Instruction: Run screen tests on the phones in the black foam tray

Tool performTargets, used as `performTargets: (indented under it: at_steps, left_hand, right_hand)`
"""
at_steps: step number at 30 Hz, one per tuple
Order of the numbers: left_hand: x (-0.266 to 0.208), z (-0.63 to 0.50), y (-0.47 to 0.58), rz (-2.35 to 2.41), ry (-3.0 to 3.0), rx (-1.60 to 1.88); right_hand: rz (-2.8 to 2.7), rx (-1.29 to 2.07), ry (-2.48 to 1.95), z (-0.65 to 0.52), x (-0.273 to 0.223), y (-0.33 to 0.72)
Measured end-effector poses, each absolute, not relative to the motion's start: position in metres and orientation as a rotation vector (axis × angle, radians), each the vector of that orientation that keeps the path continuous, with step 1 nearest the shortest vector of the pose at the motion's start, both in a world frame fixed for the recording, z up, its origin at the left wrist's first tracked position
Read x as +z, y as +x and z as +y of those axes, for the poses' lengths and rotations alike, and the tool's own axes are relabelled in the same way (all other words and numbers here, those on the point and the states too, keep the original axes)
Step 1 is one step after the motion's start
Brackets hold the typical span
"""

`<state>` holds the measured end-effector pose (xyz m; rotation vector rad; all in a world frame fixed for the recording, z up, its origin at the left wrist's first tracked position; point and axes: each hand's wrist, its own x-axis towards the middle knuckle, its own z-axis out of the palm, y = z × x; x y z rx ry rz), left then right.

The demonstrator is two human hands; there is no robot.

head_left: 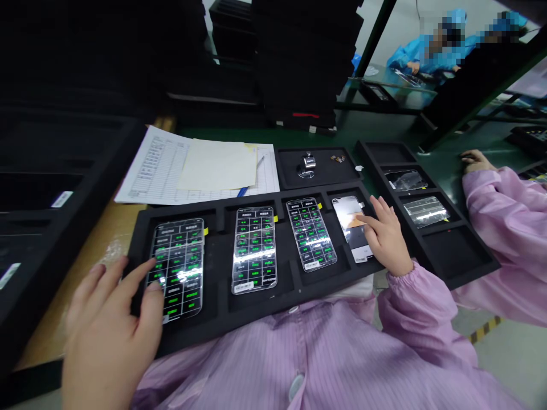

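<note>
Green workbench point(444, 165) shows beyond a black tray point(256, 311) where the spread, empty right hand point(387, 245) fingers the rightmost smartphone point(348, 233) beneath it, and the spread, empty left hand point(115, 327), perhaps touching the leftmost smartphone point(180, 263), could cause stray taps should its thumb drift.

**Your kit: lilac smock point(342, 347)**

Pinkish-lilac fabric, fine darker pinstripes running down your front. Centre placket point(301, 336) with two pale round buttons point(296, 387): the lower one large and clear, the upper one small at this angle. Your right sleeve point(421, 319) is loose, same lilac, creased, gathered at the cuff point(400, 271) round the wrist. Your left hand point(115, 336) and right hand point(387, 239) are both bare; the left is slightly blurred.
</note>
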<state>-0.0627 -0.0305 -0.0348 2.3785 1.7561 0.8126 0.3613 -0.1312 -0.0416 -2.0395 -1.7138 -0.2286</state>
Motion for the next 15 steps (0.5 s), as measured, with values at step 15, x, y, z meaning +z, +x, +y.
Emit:
performTargets:
  at_steps: [15]
  left_hand:
    - [-0.035, -0.032, -0.062, 1.754, 2.383, 0.810]
  right_hand:
    - [-1.672, -0.277, -1.812, -0.172, -0.048, 0.348]
